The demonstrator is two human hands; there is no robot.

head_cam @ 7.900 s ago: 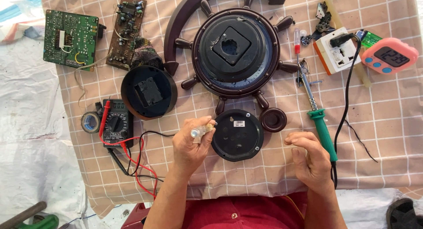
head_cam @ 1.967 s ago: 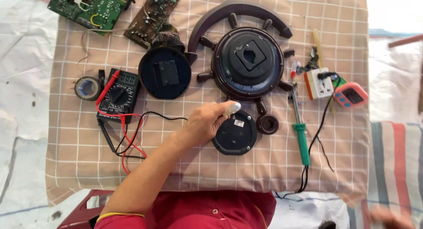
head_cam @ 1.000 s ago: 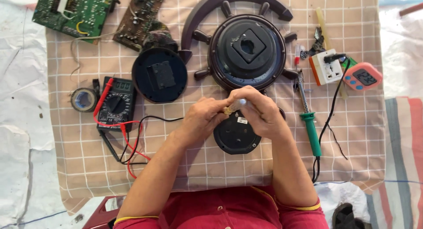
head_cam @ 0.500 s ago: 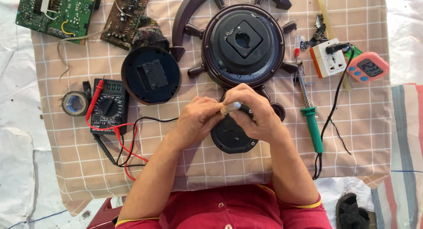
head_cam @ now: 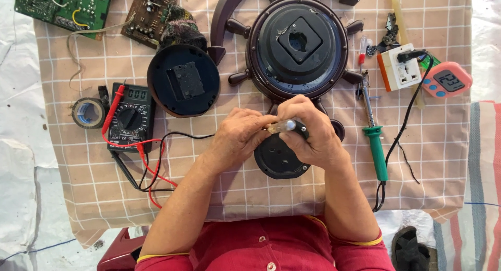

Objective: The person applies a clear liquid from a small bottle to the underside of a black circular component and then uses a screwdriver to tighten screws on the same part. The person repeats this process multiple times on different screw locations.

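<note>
While two hands (head_cam: 276, 138) grip one tester screwdriver (head_cam: 284, 127), two circuit boards (head_cam: 65, 7) lie.

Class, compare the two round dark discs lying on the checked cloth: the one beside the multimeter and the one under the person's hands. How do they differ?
The larger disc beside the multimeter lies fully in view, untouched; the smaller disc is half covered by the left hand and right hand. The larger disc carries a square black block at its centre; the smaller disc's visible part shows only small marks. Both are round, dark and lie flat on the checked cloth.
</note>
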